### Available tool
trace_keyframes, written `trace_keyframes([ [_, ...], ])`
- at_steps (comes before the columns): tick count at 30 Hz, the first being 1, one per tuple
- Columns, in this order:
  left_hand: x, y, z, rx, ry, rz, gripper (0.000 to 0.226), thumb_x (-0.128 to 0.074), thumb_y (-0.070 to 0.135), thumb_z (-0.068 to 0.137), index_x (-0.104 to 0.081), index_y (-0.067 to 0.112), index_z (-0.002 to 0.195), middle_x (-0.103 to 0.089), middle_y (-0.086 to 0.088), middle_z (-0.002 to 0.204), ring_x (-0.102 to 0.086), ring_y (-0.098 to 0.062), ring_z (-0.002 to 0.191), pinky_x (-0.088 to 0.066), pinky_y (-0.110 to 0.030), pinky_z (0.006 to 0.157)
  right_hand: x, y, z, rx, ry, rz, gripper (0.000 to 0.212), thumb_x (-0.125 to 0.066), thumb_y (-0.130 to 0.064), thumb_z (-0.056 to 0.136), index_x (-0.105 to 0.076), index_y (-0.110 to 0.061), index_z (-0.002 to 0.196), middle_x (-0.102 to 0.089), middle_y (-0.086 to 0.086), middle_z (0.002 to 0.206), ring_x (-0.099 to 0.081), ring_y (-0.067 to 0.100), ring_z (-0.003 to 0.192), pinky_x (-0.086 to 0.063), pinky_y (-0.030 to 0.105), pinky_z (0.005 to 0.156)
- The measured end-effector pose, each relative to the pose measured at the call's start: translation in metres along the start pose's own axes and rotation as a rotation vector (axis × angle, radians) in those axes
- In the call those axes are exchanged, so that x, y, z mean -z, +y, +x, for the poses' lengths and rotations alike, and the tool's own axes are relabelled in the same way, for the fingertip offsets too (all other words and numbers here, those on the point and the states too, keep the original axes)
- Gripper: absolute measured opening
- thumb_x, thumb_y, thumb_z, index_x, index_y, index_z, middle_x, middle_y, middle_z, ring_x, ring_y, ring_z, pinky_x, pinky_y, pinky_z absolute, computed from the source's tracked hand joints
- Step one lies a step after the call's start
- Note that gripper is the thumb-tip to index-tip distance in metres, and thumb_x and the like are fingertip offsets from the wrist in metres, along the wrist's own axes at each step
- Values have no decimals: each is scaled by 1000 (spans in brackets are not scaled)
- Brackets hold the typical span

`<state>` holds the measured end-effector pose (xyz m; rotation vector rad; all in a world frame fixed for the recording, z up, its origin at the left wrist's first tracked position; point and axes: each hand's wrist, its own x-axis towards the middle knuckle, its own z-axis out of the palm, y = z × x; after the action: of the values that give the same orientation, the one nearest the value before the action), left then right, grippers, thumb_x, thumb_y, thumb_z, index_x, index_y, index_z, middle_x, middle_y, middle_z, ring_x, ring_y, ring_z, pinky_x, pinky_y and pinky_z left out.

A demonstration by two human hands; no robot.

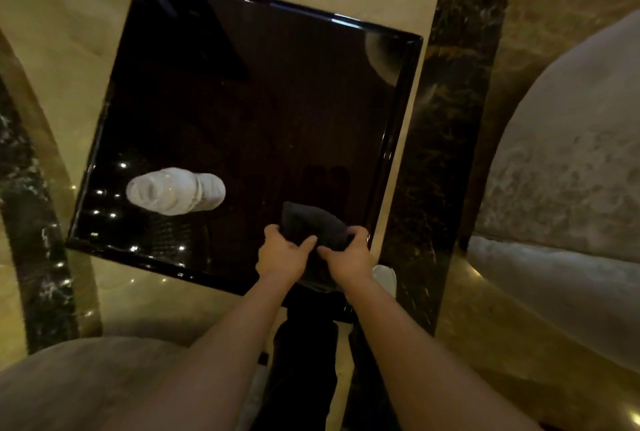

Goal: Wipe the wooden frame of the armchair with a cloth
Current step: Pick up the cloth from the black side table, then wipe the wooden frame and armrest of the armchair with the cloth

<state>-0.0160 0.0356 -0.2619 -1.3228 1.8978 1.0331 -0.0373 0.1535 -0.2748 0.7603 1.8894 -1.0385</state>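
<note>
- Left hand (282, 250): fingers curled closed around the left side of a dark cloth (311, 226), thumb pointing toward the other hand.
- Right hand (349, 255): likewise closed on the cloth's right side; the two grips sit close together, apparently to fold or bunch the cloth into a pad for wiping.
- Cloth: held at the near edge of a glossy dark table (242, 101), toward its near right corner, part of it draping below the hands; whether it touches the tabletop cannot be told.
- Clear plastic bottle (175, 193): lies on its side near the table's near left corner, well apart from the hands.
- Pale upholstered armchair (568, 167): stands to the right of the table; its wooden frame is not clearly visible, so wiping appears not yet begun.
- A second pale cushion (69, 382) shows at lower left.
</note>
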Motion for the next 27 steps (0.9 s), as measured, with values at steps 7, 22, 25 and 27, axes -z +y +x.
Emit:
trace_keyframes([
  [7, 14, 13, -13, 43, -370, -366, 34, -72, 29, 90, -68, 10, 118, -70, -12, 121, -64, -38, 117, -54, -46, 94, 54, 6, -21, -95, -328, 505, 16, -72, -16, 90, -71, -16, 106, -74, 14, 107, -70, 31, 101, -57, 55, 93],
  [22, -163, 142, -253, -462, -735, -330, 36, -87, 33, 66, -79, 20, 99, -81, -7, 102, -77, -26, 95, -63, -37, 72, 359, 99, -167, 380, 318, 611, 49, -68, -3, 89, -61, -39, 121, -63, -17, 116, -60, -1, 106, -54, 17, 84],
  [25, -200, 146, -307, -749, -596, -107, 10, -77, 30, 85, -74, 31, 95, -79, 4, 91, -75, -11, 86, -62, -39, 79, 396, 146, -188, 413, 449, 615, 53, -66, 0, 90, -60, -44, 121, -60, -26, 115, -56, -20, 101, -50, 10, 83],
  [27, -220, 147, -332, -929, -501, 22, 3, -70, 29, 91, -71, 27, 94, -76, 3, 87, -71, -8, 82, -61, -38, 78, 415, 166, -191, 395, 525, 569, 56, -65, -2, 92, -56, -43, 129, -55, -31, 114, -52, -25, 99, -45, 6, 82],
])
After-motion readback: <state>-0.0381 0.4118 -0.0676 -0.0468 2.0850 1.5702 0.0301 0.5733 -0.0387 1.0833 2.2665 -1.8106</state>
